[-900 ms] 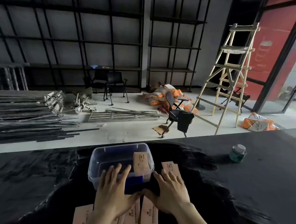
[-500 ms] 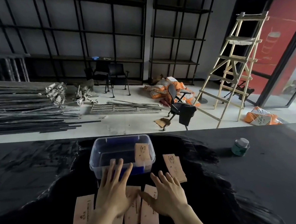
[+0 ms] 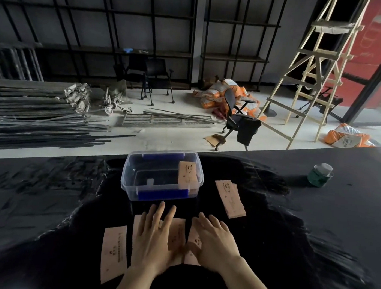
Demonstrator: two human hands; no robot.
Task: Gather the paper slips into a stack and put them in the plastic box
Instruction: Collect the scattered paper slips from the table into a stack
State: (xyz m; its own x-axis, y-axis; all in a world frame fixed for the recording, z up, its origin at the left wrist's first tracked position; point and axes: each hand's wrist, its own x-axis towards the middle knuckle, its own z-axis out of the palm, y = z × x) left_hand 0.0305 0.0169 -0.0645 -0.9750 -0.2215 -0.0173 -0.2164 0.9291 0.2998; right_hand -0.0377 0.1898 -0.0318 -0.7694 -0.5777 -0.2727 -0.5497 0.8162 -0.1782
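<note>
Clear plastic box [image 3: 162, 176] upright, open, tan paper slips [image 3: 114, 251] scattered flat, perhaps overlapping

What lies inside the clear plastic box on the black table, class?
Inside the plastic box, one paper slip leans against the right wall. Blue parts show through the front wall. Nothing else is visible; the floor beneath the slip is covered.

Dark surface [image 3: 313, 230] fills lower frame. On it: clear plastic box [image 3: 162, 176] at centre, paper slips [image 3: 114, 251] bottom centre, further slips [image 3: 230, 198] right of box, green jar [image 3: 320, 175] far right.
</note>
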